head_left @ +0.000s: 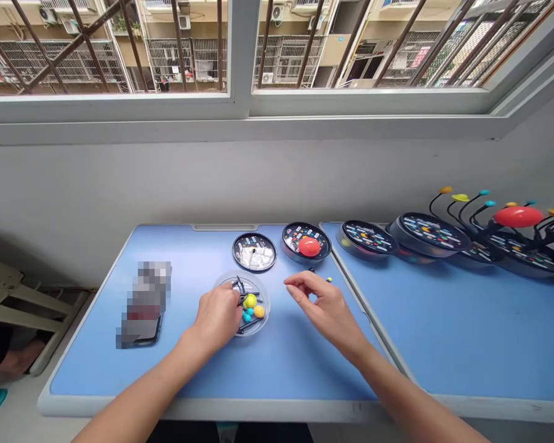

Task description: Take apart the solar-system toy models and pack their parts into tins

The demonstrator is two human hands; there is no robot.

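My left hand point(218, 317) rests on the left rim of a clear round tray point(264, 296), fingers curled at black bent rods inside it; what they pinch is hidden. The tray also holds yellow, orange and teal balls point(250, 303). My right hand point(321, 303) hovers just right of the tray with fingers curved and apart, holding nothing. A tiny yellow bead point(329, 280) lies beyond its fingertips. Behind stand a black round lid point(254, 251) with white pieces and a black round base point(292, 241) carrying a red ball point(309, 246).
A blurred dark phone-like object point(144, 304) lies at the left of the blue table point(277, 363). On the adjoining blue table point(447, 320) to the right stand several black round bases and assembled models with a red ball point(518, 216) and coloured balls on bent arms.
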